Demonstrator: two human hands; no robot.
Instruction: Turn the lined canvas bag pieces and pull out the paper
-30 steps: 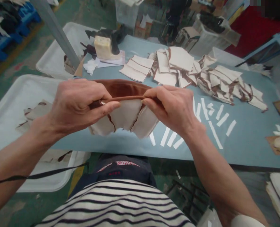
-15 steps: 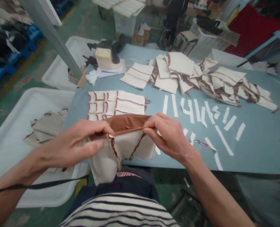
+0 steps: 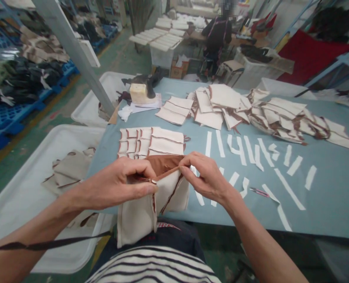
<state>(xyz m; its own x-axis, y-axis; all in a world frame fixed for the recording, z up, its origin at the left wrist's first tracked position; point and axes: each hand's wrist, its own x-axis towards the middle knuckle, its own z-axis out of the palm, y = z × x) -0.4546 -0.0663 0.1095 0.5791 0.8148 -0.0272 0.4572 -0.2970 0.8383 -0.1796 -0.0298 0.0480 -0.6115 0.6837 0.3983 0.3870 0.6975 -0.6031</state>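
Observation:
Between my hands is a cream fabric pouch (image 3: 171, 190) with brown edging and a brown lining, its mouth held apart near the table's front edge. My left hand (image 3: 127, 181) pinches the rim at its left side, thumb in front and fingers behind. At the right corner of the rim, my right hand (image 3: 205, 173) grips the brown edge between thumb and fingers. The pouch's lower part hangs over the table edge by my lap. Just behind it lie stacked cream panels (image 3: 165, 142) with brown seams, overlapping in rows.
White strips (image 3: 247, 149) are scattered across the blue table (image 3: 333, 204), with small thread snips (image 3: 259, 192) among them. A heap of cream pieces (image 3: 221, 102) lies at the back. White bins (image 3: 53, 137) stand left beside a grey post (image 3: 74, 51). A person (image 3: 218, 35) sits far behind.
My left hand has moved right along the rim, closer to my right hand, and now pinches the pouch's edge. The view has tilted up a little.

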